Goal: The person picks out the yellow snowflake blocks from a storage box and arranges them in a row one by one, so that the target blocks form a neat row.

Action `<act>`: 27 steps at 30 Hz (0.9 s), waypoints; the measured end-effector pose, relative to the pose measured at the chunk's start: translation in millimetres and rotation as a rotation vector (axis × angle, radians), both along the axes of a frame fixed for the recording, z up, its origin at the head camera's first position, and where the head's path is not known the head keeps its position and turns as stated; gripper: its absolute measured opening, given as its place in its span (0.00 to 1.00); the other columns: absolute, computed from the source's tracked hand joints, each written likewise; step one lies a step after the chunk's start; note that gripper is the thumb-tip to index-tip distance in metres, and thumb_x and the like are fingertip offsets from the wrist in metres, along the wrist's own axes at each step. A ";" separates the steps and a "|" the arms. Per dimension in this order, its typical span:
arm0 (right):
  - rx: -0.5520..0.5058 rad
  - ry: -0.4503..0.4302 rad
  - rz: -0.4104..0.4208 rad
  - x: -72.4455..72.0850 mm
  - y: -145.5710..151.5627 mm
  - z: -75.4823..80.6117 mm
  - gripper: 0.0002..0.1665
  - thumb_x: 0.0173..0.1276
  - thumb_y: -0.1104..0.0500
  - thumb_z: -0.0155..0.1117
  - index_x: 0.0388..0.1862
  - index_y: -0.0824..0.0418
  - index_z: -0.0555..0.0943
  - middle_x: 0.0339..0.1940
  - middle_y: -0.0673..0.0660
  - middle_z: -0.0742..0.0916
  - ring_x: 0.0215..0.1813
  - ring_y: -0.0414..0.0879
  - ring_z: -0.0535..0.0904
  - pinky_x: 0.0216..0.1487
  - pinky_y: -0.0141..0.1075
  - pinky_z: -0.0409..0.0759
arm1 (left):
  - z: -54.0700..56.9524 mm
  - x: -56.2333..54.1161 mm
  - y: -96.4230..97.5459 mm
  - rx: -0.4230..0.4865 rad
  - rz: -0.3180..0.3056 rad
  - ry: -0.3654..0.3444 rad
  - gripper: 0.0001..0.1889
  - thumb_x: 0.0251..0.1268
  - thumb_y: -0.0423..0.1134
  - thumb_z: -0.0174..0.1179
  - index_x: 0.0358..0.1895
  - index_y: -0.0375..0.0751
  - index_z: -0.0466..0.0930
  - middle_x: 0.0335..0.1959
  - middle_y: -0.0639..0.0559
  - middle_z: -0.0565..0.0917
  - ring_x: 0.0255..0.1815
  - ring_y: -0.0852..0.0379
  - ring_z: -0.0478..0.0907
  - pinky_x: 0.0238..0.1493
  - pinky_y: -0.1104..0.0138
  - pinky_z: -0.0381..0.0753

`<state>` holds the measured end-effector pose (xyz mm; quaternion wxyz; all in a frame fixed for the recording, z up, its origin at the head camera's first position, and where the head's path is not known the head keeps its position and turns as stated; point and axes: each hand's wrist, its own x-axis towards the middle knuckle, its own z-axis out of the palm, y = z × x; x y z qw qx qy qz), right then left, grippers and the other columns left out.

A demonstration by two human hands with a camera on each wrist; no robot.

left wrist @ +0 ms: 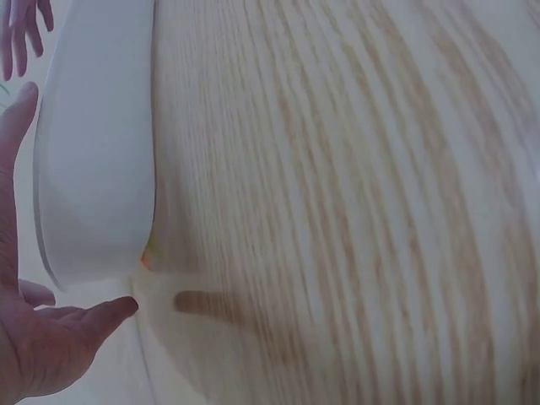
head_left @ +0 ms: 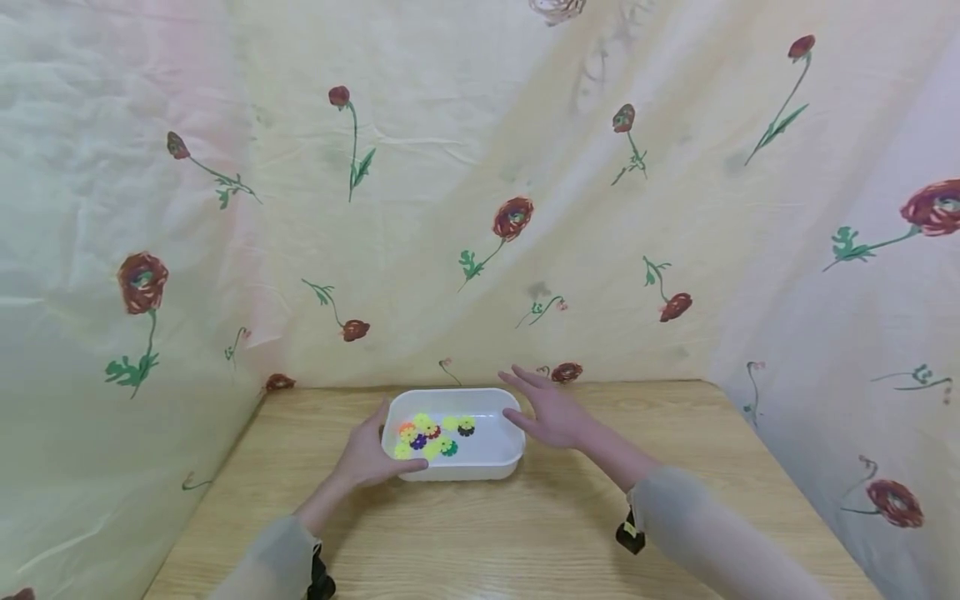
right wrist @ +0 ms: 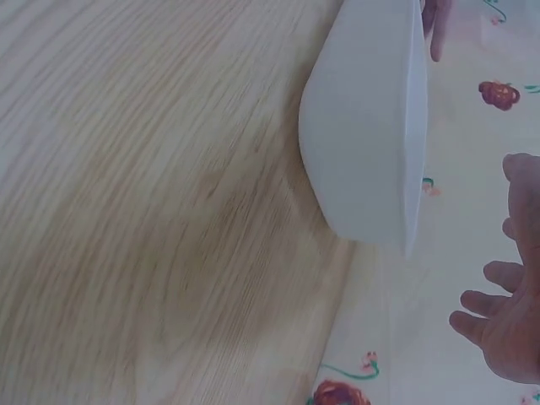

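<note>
A white plastic tray (head_left: 472, 472) with rounded corners sits on the table, holding several small flower-shaped pieces (head_left: 448, 447) in yellow, green, purple, red, orange and black, mostly toward its left half. Around the tray's left end is my left hand (head_left: 367, 454), thumb stretched along the front rim and fingers by the left side. The left wrist view shows its fingers (left wrist: 110, 316) spread beside the tray's end wall (left wrist: 97, 152). My right hand (head_left: 553, 414) hovers over the tray's right end with fingers spread and nothing held. In the right wrist view its fingers (right wrist: 483, 304) are apart from the tray.
The wooden table (head_left: 480, 533) reaches back to a cream cloth (head_left: 420, 250) with printed red flowers, which also hangs at both sides. A black strap device (head_left: 631, 533) is worn at the right wrist, another (head_left: 321, 577) at the left.
</note>
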<state>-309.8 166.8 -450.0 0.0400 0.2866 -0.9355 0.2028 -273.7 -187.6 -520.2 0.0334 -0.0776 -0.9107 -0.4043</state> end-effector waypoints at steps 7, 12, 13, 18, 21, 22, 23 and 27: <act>0.031 0.010 -0.004 -9.7 -21.3 -3.0 0.39 0.81 0.45 0.62 0.85 0.54 0.65 0.84 0.66 0.70 0.79 0.68 0.71 0.77 0.65 0.71 | -4.4 0.1 1.0 0.027 -0.004 0.007 0.65 0.45 0.59 0.85 0.85 0.41 0.58 0.76 0.41 0.76 0.73 0.40 0.76 0.75 0.42 0.76; 0.049 0.013 0.005 -21.0 -30.7 -16.4 0.38 0.81 0.48 0.62 0.84 0.54 0.66 0.81 0.65 0.74 0.78 0.64 0.74 0.77 0.60 0.74 | -4.6 1.3 2.2 0.008 0.013 -0.012 0.67 0.45 0.61 0.85 0.85 0.37 0.55 0.78 0.37 0.74 0.75 0.38 0.75 0.75 0.41 0.76; 0.050 0.005 0.008 -23.2 -32.4 -18.3 0.37 0.81 0.48 0.62 0.84 0.54 0.66 0.80 0.65 0.75 0.78 0.64 0.74 0.78 0.59 0.74 | -3.7 1.3 2.5 0.008 0.017 -0.023 0.68 0.44 0.62 0.85 0.85 0.37 0.55 0.78 0.37 0.74 0.75 0.38 0.75 0.75 0.41 0.75; 0.030 -0.016 0.012 -33.5 -43.2 -21.6 0.33 0.80 0.54 0.65 0.80 0.58 0.71 0.76 0.64 0.80 0.75 0.63 0.78 0.76 0.57 0.76 | 2.2 -1.8 4.4 0.024 0.025 -0.037 0.68 0.44 0.61 0.85 0.85 0.37 0.55 0.78 0.37 0.74 0.73 0.40 0.77 0.74 0.41 0.77; 0.060 0.009 0.021 -38.5 -51.8 -23.9 0.29 0.78 0.56 0.67 0.74 0.61 0.77 0.71 0.63 0.84 0.71 0.61 0.81 0.75 0.54 0.78 | 3.6 -3.9 4.8 0.032 0.020 -0.024 0.68 0.43 0.61 0.86 0.85 0.37 0.56 0.76 0.37 0.75 0.71 0.41 0.79 0.73 0.42 0.78; 0.073 0.020 0.026 -39.6 -55.0 -25.3 0.27 0.77 0.57 0.67 0.72 0.62 0.79 0.69 0.62 0.86 0.70 0.60 0.82 0.74 0.54 0.79 | 3.4 -3.8 4.6 0.029 0.019 -0.024 0.68 0.43 0.61 0.86 0.85 0.36 0.55 0.76 0.36 0.75 0.71 0.41 0.79 0.73 0.42 0.78; 0.084 0.029 0.032 -40.1 -58.4 -26.4 0.25 0.77 0.58 0.68 0.70 0.62 0.80 0.67 0.62 0.87 0.69 0.59 0.83 0.73 0.53 0.80 | 2.8 -3.5 4.4 0.027 0.019 -0.027 0.68 0.43 0.61 0.86 0.85 0.36 0.55 0.77 0.36 0.75 0.71 0.41 0.78 0.73 0.42 0.78; 0.095 0.041 0.056 -38.7 -71.7 -29.8 0.19 0.74 0.60 0.71 0.61 0.65 0.85 0.59 0.64 0.89 0.61 0.59 0.86 0.67 0.51 0.85 | -1.1 -1.4 3.9 0.023 0.030 -0.061 0.67 0.45 0.61 0.85 0.85 0.36 0.55 0.78 0.36 0.74 0.70 0.41 0.78 0.74 0.42 0.77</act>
